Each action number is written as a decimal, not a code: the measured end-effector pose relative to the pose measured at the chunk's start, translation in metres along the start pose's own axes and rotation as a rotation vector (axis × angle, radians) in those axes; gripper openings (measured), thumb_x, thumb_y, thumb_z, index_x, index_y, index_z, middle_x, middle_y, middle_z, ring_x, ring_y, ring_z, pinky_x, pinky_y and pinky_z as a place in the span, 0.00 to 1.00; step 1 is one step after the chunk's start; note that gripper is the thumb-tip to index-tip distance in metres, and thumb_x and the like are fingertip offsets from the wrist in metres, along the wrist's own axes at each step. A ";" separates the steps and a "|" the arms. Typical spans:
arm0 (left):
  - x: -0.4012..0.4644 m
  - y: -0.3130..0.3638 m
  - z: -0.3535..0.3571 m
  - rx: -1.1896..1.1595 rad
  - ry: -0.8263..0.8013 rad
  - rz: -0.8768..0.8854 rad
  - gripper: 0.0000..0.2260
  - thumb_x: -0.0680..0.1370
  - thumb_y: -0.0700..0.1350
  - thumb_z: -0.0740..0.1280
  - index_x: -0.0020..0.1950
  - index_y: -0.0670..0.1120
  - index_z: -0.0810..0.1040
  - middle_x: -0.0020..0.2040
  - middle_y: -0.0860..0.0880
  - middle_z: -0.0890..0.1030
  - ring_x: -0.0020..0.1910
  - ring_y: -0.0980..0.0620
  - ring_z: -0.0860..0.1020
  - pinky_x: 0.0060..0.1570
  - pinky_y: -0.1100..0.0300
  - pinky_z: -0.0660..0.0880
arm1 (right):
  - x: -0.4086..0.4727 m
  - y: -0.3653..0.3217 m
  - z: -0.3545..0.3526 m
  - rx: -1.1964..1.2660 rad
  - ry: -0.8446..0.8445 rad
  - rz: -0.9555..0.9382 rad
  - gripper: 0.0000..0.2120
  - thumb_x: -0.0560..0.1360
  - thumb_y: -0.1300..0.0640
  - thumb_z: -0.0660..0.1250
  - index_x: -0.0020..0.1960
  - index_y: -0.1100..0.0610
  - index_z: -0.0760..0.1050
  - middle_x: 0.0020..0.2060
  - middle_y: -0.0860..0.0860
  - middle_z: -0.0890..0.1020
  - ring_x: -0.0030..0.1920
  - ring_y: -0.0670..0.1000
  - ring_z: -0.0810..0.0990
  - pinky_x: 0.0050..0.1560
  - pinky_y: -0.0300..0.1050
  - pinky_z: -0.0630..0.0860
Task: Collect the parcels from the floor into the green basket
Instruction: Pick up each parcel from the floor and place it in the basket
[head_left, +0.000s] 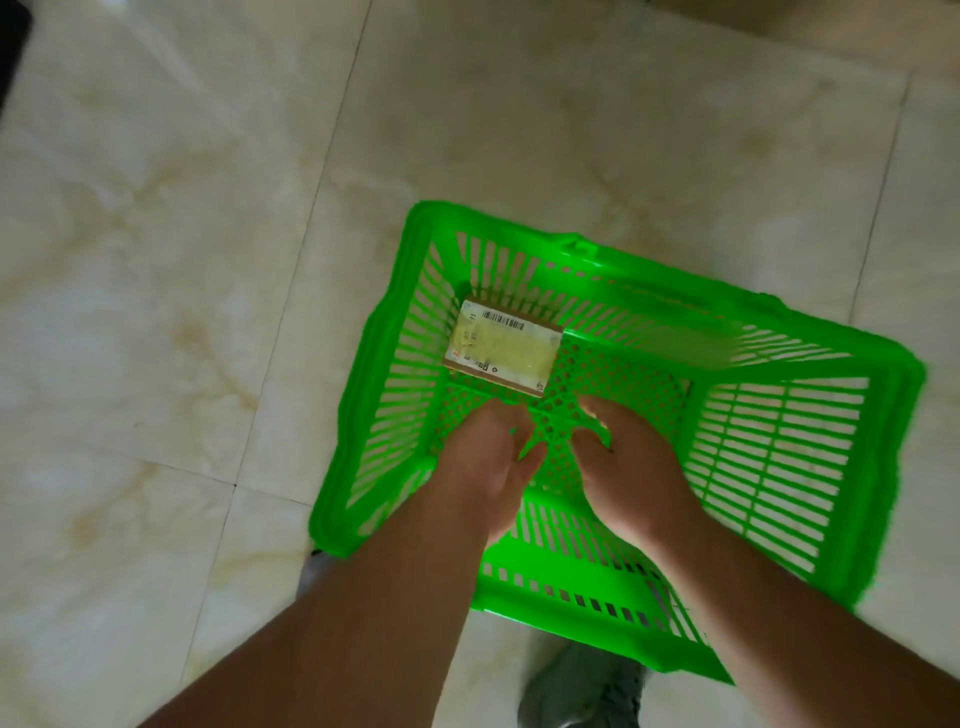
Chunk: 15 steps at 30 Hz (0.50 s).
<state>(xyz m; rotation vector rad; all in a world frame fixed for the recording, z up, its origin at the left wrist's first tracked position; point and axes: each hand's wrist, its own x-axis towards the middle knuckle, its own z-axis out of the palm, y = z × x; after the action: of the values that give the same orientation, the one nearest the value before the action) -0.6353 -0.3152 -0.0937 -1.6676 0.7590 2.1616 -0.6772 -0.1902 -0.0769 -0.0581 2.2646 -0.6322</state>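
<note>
Both hands inside green basket (883, 395), empty: left hand (483, 462) and right hand (628, 467) loosely spread, near parcel (504, 345).

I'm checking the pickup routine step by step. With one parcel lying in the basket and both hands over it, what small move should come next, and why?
Probably draw both hands up out of the green basket. The parcel already lies flat on its mesh bottom, and the left hand and right hand hang open over it, holding nothing. No other parcel shows on the floor here, so looking around comes next.
</note>
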 end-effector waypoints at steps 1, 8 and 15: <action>-0.018 -0.001 0.001 0.022 -0.013 0.003 0.15 0.82 0.35 0.62 0.68 0.43 0.73 0.52 0.51 0.76 0.64 0.47 0.74 0.71 0.45 0.70 | -0.016 0.002 -0.003 0.072 0.000 0.055 0.21 0.81 0.56 0.62 0.73 0.56 0.71 0.72 0.54 0.74 0.73 0.52 0.71 0.75 0.45 0.63; -0.132 -0.010 0.030 0.277 -0.069 0.007 0.12 0.82 0.37 0.62 0.64 0.48 0.73 0.53 0.52 0.80 0.61 0.52 0.77 0.71 0.47 0.71 | -0.116 -0.017 -0.064 0.505 0.085 0.275 0.19 0.80 0.57 0.61 0.71 0.54 0.74 0.69 0.49 0.76 0.69 0.49 0.73 0.70 0.43 0.66; -0.219 -0.047 0.058 0.701 -0.240 0.041 0.17 0.82 0.39 0.65 0.71 0.48 0.72 0.65 0.48 0.78 0.63 0.51 0.77 0.66 0.51 0.73 | -0.215 -0.009 -0.111 0.885 0.268 0.471 0.11 0.75 0.46 0.62 0.52 0.49 0.78 0.52 0.47 0.81 0.53 0.49 0.79 0.66 0.53 0.73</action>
<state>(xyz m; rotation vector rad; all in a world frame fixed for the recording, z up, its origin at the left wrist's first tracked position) -0.5955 -0.2268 0.1162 -1.0214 1.2863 1.7620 -0.6043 -0.1013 0.1362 1.0013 1.9282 -1.3572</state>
